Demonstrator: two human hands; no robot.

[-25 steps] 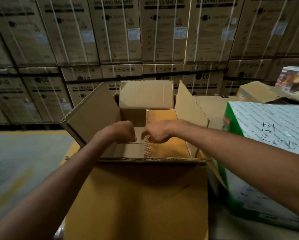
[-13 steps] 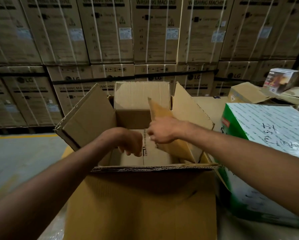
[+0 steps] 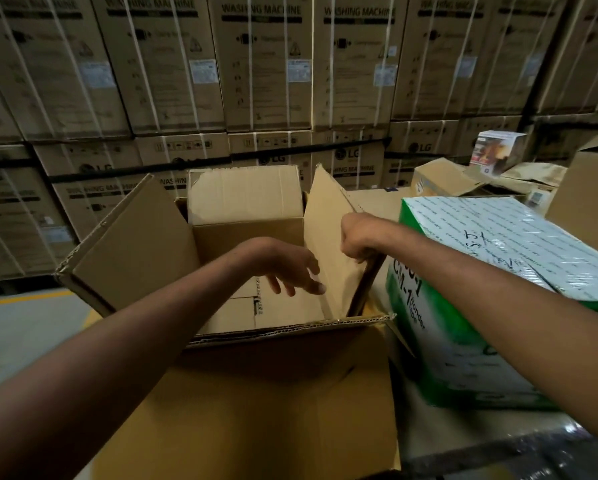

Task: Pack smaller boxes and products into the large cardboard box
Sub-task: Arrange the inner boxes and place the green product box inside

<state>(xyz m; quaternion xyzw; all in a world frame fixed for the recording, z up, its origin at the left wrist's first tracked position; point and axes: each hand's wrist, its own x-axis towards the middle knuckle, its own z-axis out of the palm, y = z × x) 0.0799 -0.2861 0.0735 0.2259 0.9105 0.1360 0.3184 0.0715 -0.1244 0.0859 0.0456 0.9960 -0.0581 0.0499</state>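
Large cardboard box (image 3: 290,333) stands open before the person. Inside it the right hand (image 3: 358,242) grips the top edge of a cardboard sheet (image 3: 327,237) upright against the right wall. The left hand (image 3: 287,268) hangs loose, holding nothing. The sheet should be light, stiff and easily creased: hold its edge. Its foot and the gripping fingers are hidden.

My left arm reaches in from eight o'clock, the wrist bent so that my left hand (image 3: 283,268) droops with its fingers loose and spread, pointing toward four o'clock and holding nothing. My right arm comes in from four o'clock, and my right hand (image 3: 358,240), at two o'clock from the left, is fisted knuckles-up, fingers curled round the edge of a cardboard sheet (image 3: 325,230).
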